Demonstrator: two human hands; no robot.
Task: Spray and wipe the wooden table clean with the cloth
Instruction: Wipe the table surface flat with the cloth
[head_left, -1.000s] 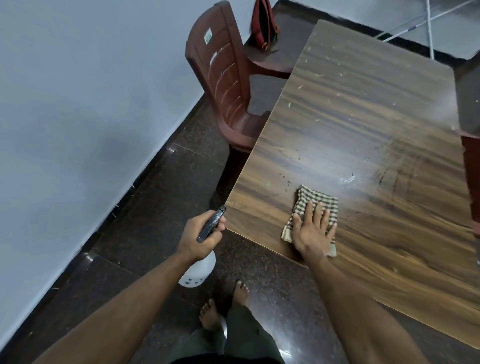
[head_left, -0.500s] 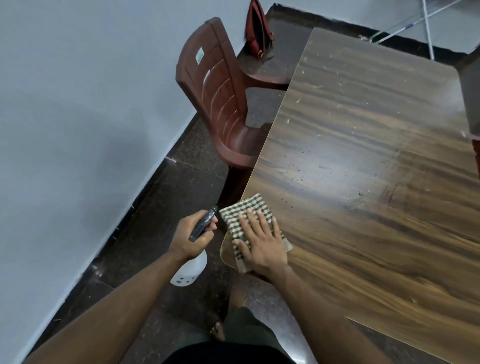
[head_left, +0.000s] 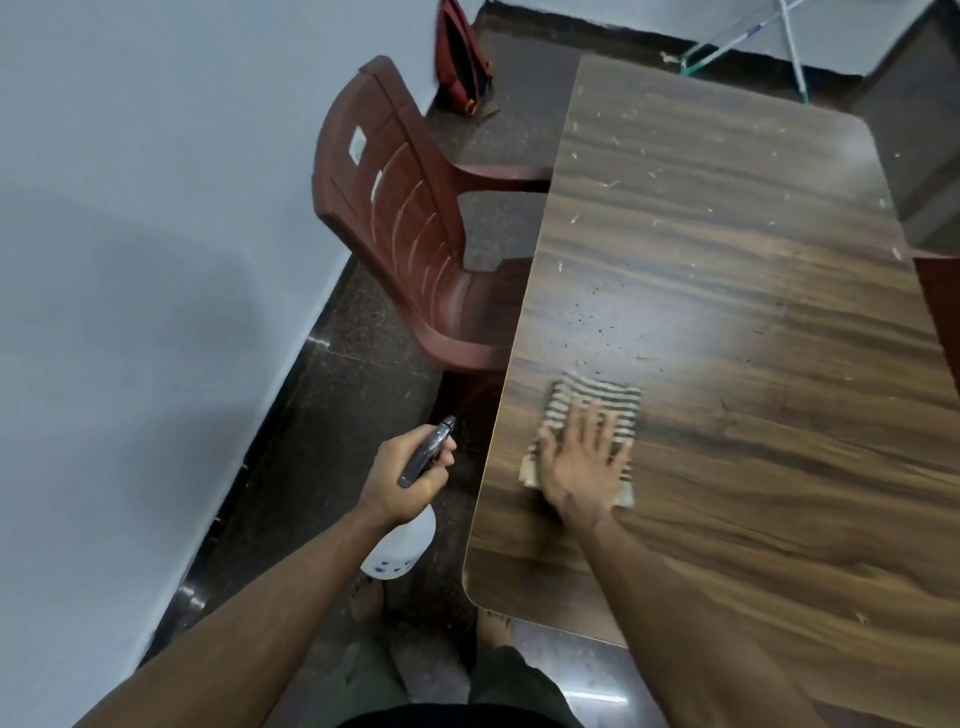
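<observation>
The wooden table (head_left: 727, 291) fills the right half of the view, scattered with small crumbs and specks. A checked green-and-cream cloth (head_left: 597, 402) lies flat near the table's left edge. My right hand (head_left: 582, 462) presses down on it with fingers spread. Off the table's left side, over the dark floor, my left hand (head_left: 405, 475) is closed around the dark trigger head of a white spray bottle (head_left: 400, 545), which hangs below my fist.
A dark red plastic chair (head_left: 405, 234) stands at the table's left side, its seat partly under the edge. A white wall runs along the left. A red bag (head_left: 460, 57) leans in the far corner. Metal rack legs (head_left: 748, 36) stand beyond the table. My bare feet show below.
My right hand slid the cloth from the near left corner further onto the table, away from me. The left hand kept hold of the spray bottle beside the table.
</observation>
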